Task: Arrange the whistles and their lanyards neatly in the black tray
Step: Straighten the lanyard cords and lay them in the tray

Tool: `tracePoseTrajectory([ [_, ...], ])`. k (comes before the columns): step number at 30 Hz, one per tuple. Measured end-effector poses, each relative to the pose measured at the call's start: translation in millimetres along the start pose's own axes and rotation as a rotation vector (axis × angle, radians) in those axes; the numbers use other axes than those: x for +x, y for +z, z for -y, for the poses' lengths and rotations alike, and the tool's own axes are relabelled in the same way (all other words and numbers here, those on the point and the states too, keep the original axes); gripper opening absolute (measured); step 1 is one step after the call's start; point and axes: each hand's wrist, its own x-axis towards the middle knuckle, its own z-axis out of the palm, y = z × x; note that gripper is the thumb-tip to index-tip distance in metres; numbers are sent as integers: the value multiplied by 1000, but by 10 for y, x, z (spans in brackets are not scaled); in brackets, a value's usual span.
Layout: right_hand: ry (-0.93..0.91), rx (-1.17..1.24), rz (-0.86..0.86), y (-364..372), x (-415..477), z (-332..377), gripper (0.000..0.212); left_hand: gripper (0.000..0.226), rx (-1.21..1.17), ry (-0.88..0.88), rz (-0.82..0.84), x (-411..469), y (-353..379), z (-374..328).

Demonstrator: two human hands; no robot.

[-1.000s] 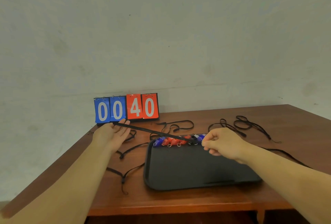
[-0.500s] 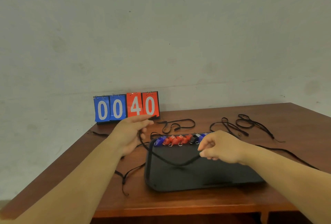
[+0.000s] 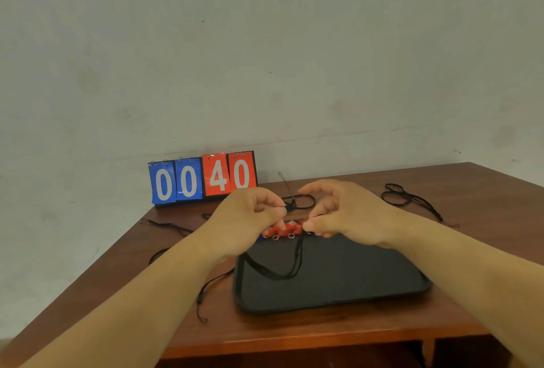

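Note:
A black tray (image 3: 338, 282) lies on the wooden table. Along its far edge sits a row of whistles (image 3: 284, 229), red ones showing, the rest hidden behind my hands. My left hand (image 3: 247, 220) and my right hand (image 3: 344, 214) are close together above that row, each pinching the same black lanyard (image 3: 282, 273). Its doubled cord hangs between them in a loop down over the tray. The lanyard's clip end sticks up between my hands.
A flip scoreboard (image 3: 203, 179) reading 0040 stands at the back by the wall. Loose black lanyards lie at the far right (image 3: 412, 200), behind my hands (image 3: 306, 201) and left of the tray (image 3: 206, 291). The table's front edge is near me.
My hands have come together over the whistle row. The lanyard, stretched taut a second ago, now hangs folded in a slack loop over the tray.

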Motion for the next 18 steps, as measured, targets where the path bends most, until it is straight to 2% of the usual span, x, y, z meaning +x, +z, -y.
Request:
tracePoseTrajectory([
  [7, 40, 97, 24, -49, -60, 10, 64, 18, 114, 69, 45, -28, 34, -56],
  [14, 170, 418, 115, -15, -43, -57, 33, 17, 135, 110, 80, -39, 63, -59],
  [18, 203, 527, 99, -5, -38, -79, 17, 16, 121, 115, 107, -38, 79, -58],
])
